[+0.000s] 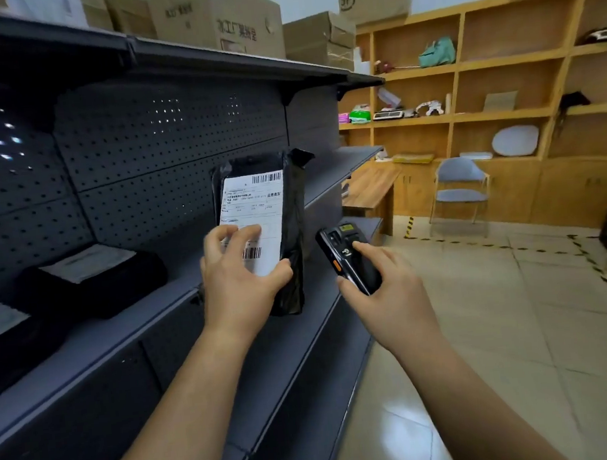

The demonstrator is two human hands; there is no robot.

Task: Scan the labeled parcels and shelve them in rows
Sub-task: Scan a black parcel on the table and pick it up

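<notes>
My left hand point(240, 278) grips a black poly-bag parcel point(294, 208) by its lower half and holds it upright, with the white shipping label point(254, 201) facing me. My fingers curl onto the label's lower left and my thumb presses at its lower right edge, just beside the lower of the label's two barcodes. The parcel stands over the front part of the dark grey metal shelf point(102, 345), in front of the perforated back panel point(138, 142). I cannot tell whether its bottom edge rests on the shelf.

My right hand point(387, 288) is wrapped around a black handheld scanner point(347, 253), thumb laid on its face and fingertips showing along its left edge. The scanner sits just right of the parcel, apart from it, tilted with its small screen end up and away from me.

Further left on the same shelf lie two more black parcels with white labels facing up — one point(92, 283) near the back panel, the other point(1, 337) at the picture's edge.

Cardboard boxes point(214, 16) stand on the top shelf. Across the tiled floor point(489, 323) there is a wooden shelving unit point(508, 60), with a blue chair point(461, 185) and a wooden tabletop point(371, 182) in front of it.
</notes>
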